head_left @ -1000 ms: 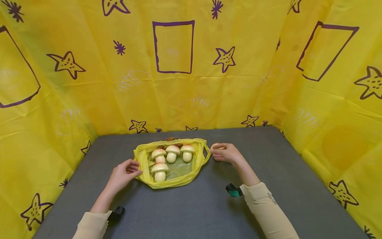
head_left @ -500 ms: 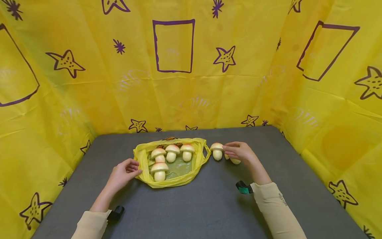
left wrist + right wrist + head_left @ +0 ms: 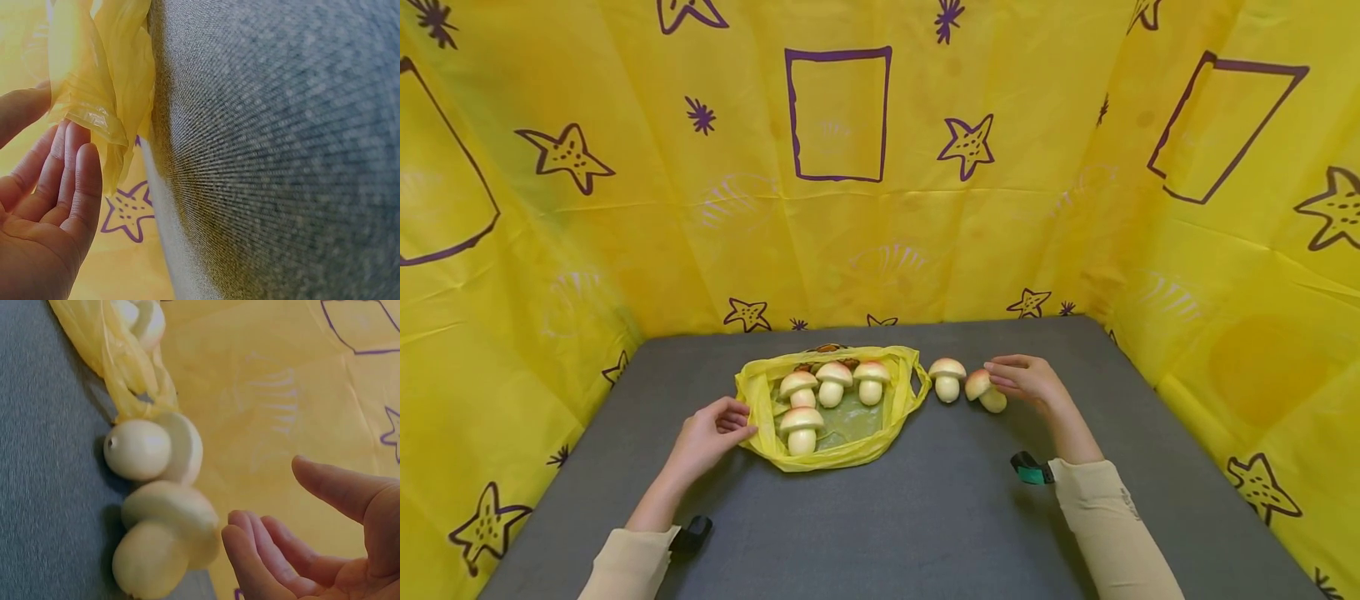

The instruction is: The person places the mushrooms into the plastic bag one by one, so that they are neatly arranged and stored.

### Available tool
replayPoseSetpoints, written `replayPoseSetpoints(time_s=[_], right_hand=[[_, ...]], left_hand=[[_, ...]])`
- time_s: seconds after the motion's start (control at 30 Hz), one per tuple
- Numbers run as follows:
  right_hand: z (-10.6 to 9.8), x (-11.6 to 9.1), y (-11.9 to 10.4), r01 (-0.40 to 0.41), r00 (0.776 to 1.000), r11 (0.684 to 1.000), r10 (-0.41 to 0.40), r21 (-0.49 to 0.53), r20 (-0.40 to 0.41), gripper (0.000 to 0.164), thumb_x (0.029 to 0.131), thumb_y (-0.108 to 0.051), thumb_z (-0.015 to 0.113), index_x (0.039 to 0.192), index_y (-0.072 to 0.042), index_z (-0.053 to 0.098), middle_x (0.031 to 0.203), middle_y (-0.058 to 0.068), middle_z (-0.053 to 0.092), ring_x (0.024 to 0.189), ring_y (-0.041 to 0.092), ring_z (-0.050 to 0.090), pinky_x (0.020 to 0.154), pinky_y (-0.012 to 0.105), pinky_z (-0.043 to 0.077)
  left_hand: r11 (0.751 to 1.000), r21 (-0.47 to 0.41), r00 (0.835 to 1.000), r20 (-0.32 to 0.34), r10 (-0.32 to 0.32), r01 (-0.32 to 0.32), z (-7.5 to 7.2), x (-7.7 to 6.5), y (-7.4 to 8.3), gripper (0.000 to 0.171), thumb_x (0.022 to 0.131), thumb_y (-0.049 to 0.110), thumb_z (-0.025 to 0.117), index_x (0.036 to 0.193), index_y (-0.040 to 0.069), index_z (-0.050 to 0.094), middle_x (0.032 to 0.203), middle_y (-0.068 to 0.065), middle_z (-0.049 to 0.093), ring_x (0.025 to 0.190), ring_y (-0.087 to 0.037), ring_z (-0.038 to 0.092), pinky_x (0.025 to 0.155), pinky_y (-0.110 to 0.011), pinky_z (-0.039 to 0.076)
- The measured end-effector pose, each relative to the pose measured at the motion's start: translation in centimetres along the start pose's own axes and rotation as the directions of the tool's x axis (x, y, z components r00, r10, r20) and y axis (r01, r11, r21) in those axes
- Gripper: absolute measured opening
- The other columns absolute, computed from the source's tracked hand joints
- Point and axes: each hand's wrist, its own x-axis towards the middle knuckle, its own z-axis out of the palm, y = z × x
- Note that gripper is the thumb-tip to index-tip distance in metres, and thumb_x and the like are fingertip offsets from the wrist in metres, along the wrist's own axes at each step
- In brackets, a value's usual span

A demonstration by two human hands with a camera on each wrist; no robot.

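Observation:
A yellow plastic bag point(image 3: 756, 408) lies with its mouth spread wide, and several toy mushrooms point(image 3: 802, 429) with cream stems and reddish caps are inside. My left hand point(image 3: 711, 437) holds the bag's left rim between thumb and fingers; the left wrist view shows the yellow film point(image 3: 94, 112) there. To the right of the bag, one mushroom point(image 3: 947, 380) stands beside the bag's handle loop. A second mushroom point(image 3: 985, 392) leans over next to it. My right hand point(image 3: 1026, 382) hovers at that one's right with nothing in it; in the right wrist view, thumb and fingers point(image 3: 247, 562) are spread apart.
Grey cloth covers the table point(image 3: 880, 533). Yellow curtains point(image 3: 880, 225) with purple stars and frames enclose the back and both sides. Dark bands sit on both wrists.
My right hand has moved right, away from the bag's handle and past the two loose mushrooms, which now show beside it. My left hand has stayed at the bag's rim.

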Motion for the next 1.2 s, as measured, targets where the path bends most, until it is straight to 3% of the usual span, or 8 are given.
replayPoseSetpoints(time_s=[0.2, 0.6, 0.83, 1.2], right_hand=[[-0.9, 0.0, 0.6, 0.006, 1.000, 0.999, -0.005, 0.040, -0.018, 0.062, 0.091, -0.019, 0.063, 0.137, 0.014, 0.037, 0.123, 0.021, 0.060, 0.096, 0.013, 0.067, 0.092, 0.033, 0.050], [-2.2, 0.5, 2.0, -0.055, 0.997, 0.995, 0.059, 0.080, -0.046, 0.063, 0.091, -0.013, 0.063, 0.137, 0.017, 0.033, 0.088, -0.005, 0.062, 0.087, 0.009, 0.067, 0.086, 0.029, 0.053], [-2.5, 1.2, 3.5, -0.086, 0.995, 0.995, 0.088, 0.048, -0.048, 0.061, 0.090, -0.014, 0.064, 0.136, 0.016, 0.036, 0.092, -0.001, 0.064, 0.088, 0.011, 0.068, 0.089, 0.033, 0.052], [-1.9, 1.6, 4.9, -0.059, 0.998, 0.997, 0.059, -0.039, -0.016, 0.059, 0.090, -0.017, 0.065, 0.133, 0.015, 0.041, 0.105, 0.006, 0.063, 0.086, 0.007, 0.063, 0.092, 0.035, 0.051]], left_hand=[[1.000, 0.001, 1.000, 0.001, -0.003, 0.003, 0.0, 0.0, 0.1, 0.035, 0.082, 0.030, 0.075, 0.104, 0.006, 0.062, 0.094, -0.006, 0.066, 0.081, -0.015, 0.062, 0.069, -0.021, 0.051], [1.000, 0.019, 1.000, -0.021, 0.022, -0.021, 0.2, -0.1, 0.0, 0.031, 0.081, 0.026, 0.075, 0.103, 0.006, 0.063, 0.092, -0.005, 0.067, 0.080, -0.014, 0.062, 0.068, -0.021, 0.051], [1.000, 0.011, 1.000, -0.017, 0.016, -0.016, 0.2, -0.2, 0.2, 0.032, 0.081, 0.026, 0.075, 0.103, 0.006, 0.062, 0.092, -0.006, 0.066, 0.080, -0.015, 0.062, 0.068, -0.022, 0.051], [1.000, 0.014, 1.000, -0.019, 0.009, -0.009, 0.3, -0.1, 0.1, 0.033, 0.081, 0.027, 0.076, 0.103, 0.007, 0.063, 0.092, -0.005, 0.067, 0.080, -0.014, 0.062, 0.068, -0.022, 0.051]])
